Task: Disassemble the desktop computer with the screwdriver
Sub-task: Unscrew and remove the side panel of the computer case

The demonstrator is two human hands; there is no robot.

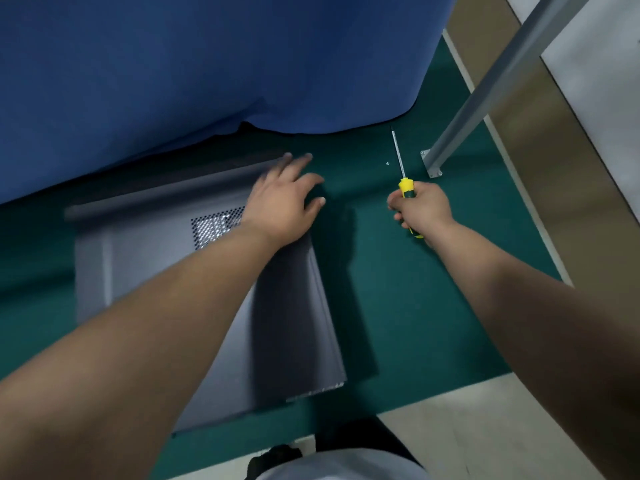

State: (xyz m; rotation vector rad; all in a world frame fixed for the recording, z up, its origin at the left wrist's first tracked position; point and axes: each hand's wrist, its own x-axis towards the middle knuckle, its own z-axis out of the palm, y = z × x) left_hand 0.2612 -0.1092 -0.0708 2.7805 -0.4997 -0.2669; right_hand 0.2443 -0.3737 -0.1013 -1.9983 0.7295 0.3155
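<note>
Steadying the case, driver ready
Left hand [282, 199] flat, fingers spread, on grey metal computer case [194, 271]; right hand [420, 206] grips yellow-handled screwdriver [403, 178] (seat the tip squarely)

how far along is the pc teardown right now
Early. One small screw lies loose on the green mat, so at least one seems out. The right hand grips the screwdriver; the left hand rests on the computer case. Its side panel looks still on; internals remain.

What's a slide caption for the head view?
Left hand rests on the grey computer case; right hand grips the yellow-handled screwdriver above the green mat.
</note>
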